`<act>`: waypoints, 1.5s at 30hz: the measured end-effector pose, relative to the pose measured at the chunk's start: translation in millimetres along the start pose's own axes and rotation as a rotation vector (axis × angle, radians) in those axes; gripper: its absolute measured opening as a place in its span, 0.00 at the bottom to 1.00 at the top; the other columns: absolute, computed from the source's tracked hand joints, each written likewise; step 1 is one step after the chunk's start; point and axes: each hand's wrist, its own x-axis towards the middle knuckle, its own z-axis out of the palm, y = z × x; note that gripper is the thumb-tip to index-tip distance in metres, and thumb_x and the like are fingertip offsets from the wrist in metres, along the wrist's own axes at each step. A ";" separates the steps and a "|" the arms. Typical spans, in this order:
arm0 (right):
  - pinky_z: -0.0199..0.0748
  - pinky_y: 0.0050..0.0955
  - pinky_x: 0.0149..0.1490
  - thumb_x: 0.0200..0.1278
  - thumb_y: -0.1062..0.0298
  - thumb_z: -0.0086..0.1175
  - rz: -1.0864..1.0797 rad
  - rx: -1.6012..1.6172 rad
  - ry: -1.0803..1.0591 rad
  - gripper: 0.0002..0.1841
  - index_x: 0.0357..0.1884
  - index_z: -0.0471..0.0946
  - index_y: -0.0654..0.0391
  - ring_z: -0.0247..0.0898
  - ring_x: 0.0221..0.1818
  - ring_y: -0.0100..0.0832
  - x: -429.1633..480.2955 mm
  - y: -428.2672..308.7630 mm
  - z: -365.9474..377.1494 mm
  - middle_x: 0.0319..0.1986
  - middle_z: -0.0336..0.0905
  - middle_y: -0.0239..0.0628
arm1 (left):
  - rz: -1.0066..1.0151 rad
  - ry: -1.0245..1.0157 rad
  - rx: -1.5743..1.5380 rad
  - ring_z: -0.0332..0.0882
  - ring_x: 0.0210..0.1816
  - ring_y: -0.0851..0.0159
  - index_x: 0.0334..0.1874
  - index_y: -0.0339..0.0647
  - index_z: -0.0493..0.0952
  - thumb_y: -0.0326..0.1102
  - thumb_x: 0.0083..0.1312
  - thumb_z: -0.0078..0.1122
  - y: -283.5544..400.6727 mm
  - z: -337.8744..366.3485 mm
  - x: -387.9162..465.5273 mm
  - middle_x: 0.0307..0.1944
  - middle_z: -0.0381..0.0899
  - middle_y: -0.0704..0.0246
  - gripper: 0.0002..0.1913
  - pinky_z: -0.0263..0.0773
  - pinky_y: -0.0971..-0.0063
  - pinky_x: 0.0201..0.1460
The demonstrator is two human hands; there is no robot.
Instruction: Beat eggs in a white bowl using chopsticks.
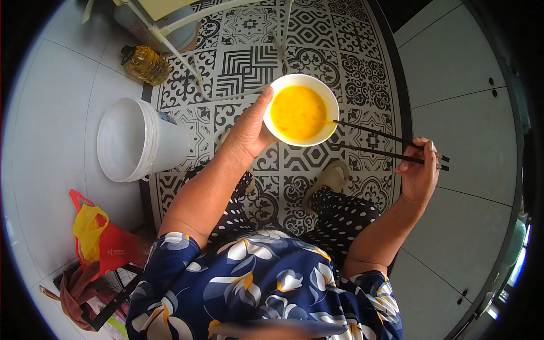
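My left hand (255,125) grips a white bowl (334,104) from its left side, with the thumb on the rim and the fingers hidden beneath. Beaten egg (298,112), bright yellow, lies in the bowl. To the right, my right hand (420,170) holds a pair of dark chopsticks (382,135) between its fingers. Their tips are spread apart; the upper one meets the bowl's right rim, where a little egg shows, and the lower one ends just outside the bowl's lower right edge.
A white plastic bucket (170,138) and a bottle of yellow oil (148,66) are at the left. A red bag (119,248) hangs by a dark rack (114,306) at lower left. A pale metal-tube frame (187,63) stands ahead on patterned floor tiles (246,70). Cabinet doors (459,140) line the right.
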 end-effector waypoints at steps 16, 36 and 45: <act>0.72 0.27 0.17 0.65 0.60 0.42 0.043 0.026 -0.068 0.16 0.36 0.73 0.64 0.65 0.12 0.29 2.1 8.3 9.1 0.20 0.71 0.40 | 0.011 -0.007 -0.019 0.68 0.57 0.61 0.59 0.39 0.63 0.53 0.59 0.57 1.0 1.1 -0.6 0.55 0.70 0.61 0.32 0.62 0.62 0.62; 0.69 0.27 0.15 0.67 0.60 0.41 0.011 0.209 -0.101 0.15 0.37 0.73 0.63 0.66 0.12 0.30 -0.1 12.5 13.0 0.20 0.71 0.40 | 0.002 0.003 -0.026 0.68 0.57 0.60 0.60 0.41 0.63 0.53 0.59 0.57 4.8 -2.7 -2.7 0.56 0.69 0.62 0.32 0.63 0.60 0.61; 0.75 0.29 0.20 0.68 0.59 0.41 0.002 0.221 -0.019 0.16 0.35 0.73 0.63 0.68 0.14 0.29 2.3 10.2 5.1 0.23 0.74 0.42 | 0.012 0.037 0.016 0.68 0.57 0.61 0.60 0.41 0.63 0.54 0.58 0.58 1.2 -3.4 -0.9 0.55 0.69 0.62 0.33 0.63 0.60 0.61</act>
